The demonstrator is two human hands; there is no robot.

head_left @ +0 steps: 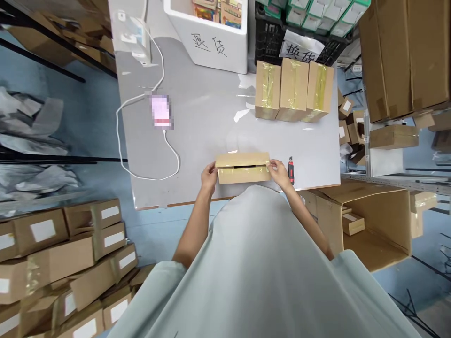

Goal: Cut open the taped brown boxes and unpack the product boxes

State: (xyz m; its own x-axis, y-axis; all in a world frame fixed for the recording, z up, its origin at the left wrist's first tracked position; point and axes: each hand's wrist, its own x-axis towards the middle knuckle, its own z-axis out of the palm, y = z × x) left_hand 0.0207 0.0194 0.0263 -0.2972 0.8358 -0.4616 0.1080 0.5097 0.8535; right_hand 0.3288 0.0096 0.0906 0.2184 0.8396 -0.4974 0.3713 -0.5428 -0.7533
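Observation:
A small cardboard box (243,177) lies on the table near its front edge, right before my body. Its two top flaps stand slightly apart, with a dark slit between them and tape along their edges. My left hand (209,176) grips the box's left end, fingers closed at its corner. At the opposite end my right hand (279,173) pinches the flap's corner. Just right of that hand lies a red and black utility knife (291,171). What is inside the box is hidden, apart from the dark gap.
Three taped boxes (292,89) stand at the back right before a black crate (269,47). Beside it is a white bin (221,47). A phone (161,111) with a white cable lies at left. An open carton (377,225) stands right of the table.

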